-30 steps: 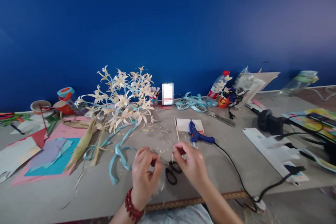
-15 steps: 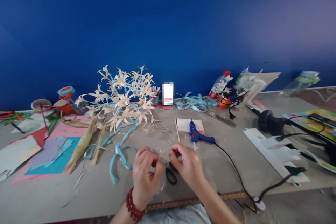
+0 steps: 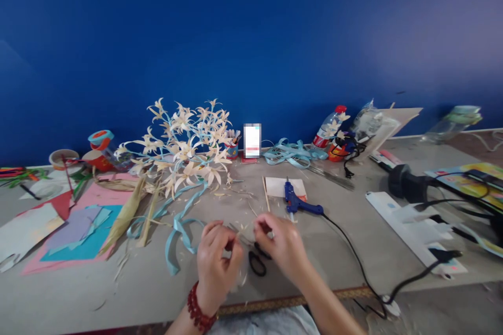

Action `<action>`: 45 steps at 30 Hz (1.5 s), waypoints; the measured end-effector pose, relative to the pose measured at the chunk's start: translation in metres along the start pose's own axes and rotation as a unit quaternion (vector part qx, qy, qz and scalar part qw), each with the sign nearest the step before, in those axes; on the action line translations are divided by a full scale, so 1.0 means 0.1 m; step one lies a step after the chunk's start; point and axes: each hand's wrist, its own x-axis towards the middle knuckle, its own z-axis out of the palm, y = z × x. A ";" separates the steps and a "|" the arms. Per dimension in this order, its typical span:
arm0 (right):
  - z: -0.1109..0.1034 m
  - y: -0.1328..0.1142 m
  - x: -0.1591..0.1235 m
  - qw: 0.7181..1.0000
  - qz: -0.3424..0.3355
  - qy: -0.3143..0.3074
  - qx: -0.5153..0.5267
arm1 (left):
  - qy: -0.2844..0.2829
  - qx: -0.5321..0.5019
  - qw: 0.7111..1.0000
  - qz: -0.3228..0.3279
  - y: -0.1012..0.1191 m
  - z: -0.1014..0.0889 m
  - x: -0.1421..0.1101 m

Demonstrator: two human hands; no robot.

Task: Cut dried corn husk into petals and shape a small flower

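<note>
My left hand (image 3: 216,259), with a red bead bracelet on the wrist, is pinched shut near the table's front edge. My right hand (image 3: 281,248) is pinched shut close beside it. Between the two pinches runs a thin pale straw strip (image 3: 245,229), small and hard to make out. Black scissors (image 3: 257,263) lie on the table just under and between the hands. A bunch of pale straw flowers (image 3: 184,146) on light blue stems lies behind the left hand. A curl of light blue ribbon (image 3: 176,238) lies left of my left hand.
A blue glue gun (image 3: 301,203) with a black cord lies behind my right hand, next to a white card (image 3: 279,186) and a thin wooden stick (image 3: 266,194). Coloured paper sheets (image 3: 74,233) lie at the left, a black tool (image 3: 406,183) and white board (image 3: 412,225) at the right. Bottles and ribbon stand along the blue wall.
My right hand has moved slightly left, closer to my left hand. Both stay pinched on the straw piece over the scissors.
</note>
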 end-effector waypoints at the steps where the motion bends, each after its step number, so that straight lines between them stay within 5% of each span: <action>1: -0.04 0.04 0.00 1.000 0.015 0.013 0.001 | 0.004 0.002 1.000 -0.004 -0.01 -0.01 0.00; 9: -0.02 -0.16 -0.02 0.993 -0.001 -0.068 0.101 | -0.007 -0.016 1.000 -0.007 0.00 0.02 0.01; 19: -0.02 0.04 -0.07 1.000 0.008 0.010 -0.004 | 0.000 0.006 1.000 -0.024 -0.03 0.01 -0.02; 25: 0.03 -0.10 -0.07 0.995 -0.001 -0.071 0.071 | -0.036 -0.022 0.999 -0.030 -0.01 0.07 -0.03; 32: 0.11 -0.09 -0.11 0.998 -0.067 -0.009 -0.004 | -0.038 -0.001 0.998 -0.041 -0.06 0.09 -0.03; 38: 0.01 -0.06 -0.09 0.998 -0.054 0.022 0.031 | -0.063 -0.035 0.993 -0.098 -0.12 0.03 0.02; 45: 0.09 -0.12 -0.10 0.997 -0.072 0.025 -0.001 | -0.083 -0.040 0.996 -0.018 0.03 0.06 0.09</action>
